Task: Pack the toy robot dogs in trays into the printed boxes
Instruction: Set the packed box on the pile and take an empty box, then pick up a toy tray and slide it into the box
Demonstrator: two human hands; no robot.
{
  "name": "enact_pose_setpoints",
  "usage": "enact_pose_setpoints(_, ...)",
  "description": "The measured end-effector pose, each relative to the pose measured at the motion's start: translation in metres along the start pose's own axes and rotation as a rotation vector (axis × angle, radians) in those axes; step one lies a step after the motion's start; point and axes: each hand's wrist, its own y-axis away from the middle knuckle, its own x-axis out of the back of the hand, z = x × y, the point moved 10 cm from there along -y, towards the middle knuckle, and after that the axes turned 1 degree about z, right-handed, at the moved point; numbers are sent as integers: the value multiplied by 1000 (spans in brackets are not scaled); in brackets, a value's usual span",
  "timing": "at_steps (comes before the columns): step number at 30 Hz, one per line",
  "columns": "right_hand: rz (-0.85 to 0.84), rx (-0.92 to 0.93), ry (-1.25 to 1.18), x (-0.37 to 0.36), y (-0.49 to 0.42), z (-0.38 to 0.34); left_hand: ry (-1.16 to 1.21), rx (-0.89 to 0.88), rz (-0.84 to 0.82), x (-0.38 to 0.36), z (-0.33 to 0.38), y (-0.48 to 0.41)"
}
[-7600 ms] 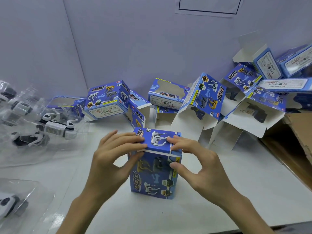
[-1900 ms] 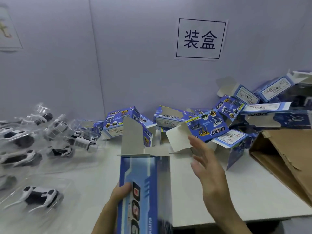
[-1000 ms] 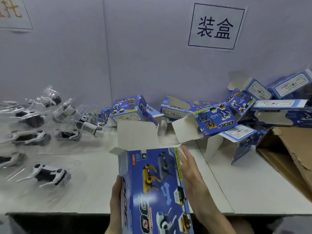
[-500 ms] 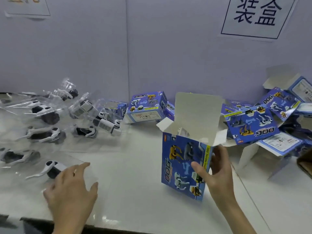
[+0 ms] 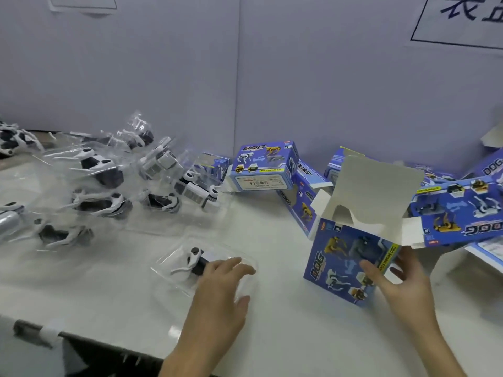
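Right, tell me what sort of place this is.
Most likely a toy-packing station in a factory or workshop: identical printed DOG boxes lie heaped along the wall, robot dogs in clear trays pile up at the left, and the right hand holds one open box.

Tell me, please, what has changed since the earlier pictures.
The left hand reached left, took hold of a toy dog's tray and drew it toward the open box. The right hand still holds that box, flaps open. The other boxes and other trays lie unchanged.
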Motion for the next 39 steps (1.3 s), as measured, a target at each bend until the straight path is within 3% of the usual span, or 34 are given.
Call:
enact_pose_setpoints(3,55,-40,5,9,-7,6,91,-44,-99,-42,42,2)
enact_pose_setpoints(5,233,-66,-27,23,7,7,94,-66,-145,-59,63,3)
enact_pose_setpoints(7,379,-64,-97,27,33,8,59,-104,-128,-56,74,-1)
enact_pose_setpoints(8,370,-74,-111,20,45,11,42,-113,-70,-45,74,-6)
enact_pose_setpoints(11,71,-223,-50,-32,70,27,-14,34,189,6,34,-23)
enact_pose_setpoints(12,-64,-278,39,-50,77,33,-56,136,197,15,10,-27)
enact_pose_setpoints(15,-293,-266,303,-78,90,35,-12,455,-48,-2,-56,-23)
enact_pose_setpoints(17,-335,-272,220,-89,95,25,257,491,-81,-20,-62,-16)
enact_pose_setpoints(20,-260,-323,-210,-87,94,7,582,444,16,-31,-44,-10)
enact_pose_setpoints(22,-250,-300,-408,-78,84,-1,737,414,36,-39,-26,-11)
enact_pose_setpoints(24,-201,-267,-452,-55,69,1,811,355,47,-46,-6,-16)
enact_pose_setpoints(28,-129,-228,-493,3,40,-1,868,232,30,-52,28,-32)
enact_pose_setpoints(32,-73,-162,-619,62,7,-13,760,126,44,-63,46,-68)
enact_pose_setpoints(35,-61,-67,-772,91,-26,-40,689,121,-121,-106,61,-112)
enact_pose_setpoints(39,57,35,-778,117,-77,-79,755,183,-419,-152,74,-168)
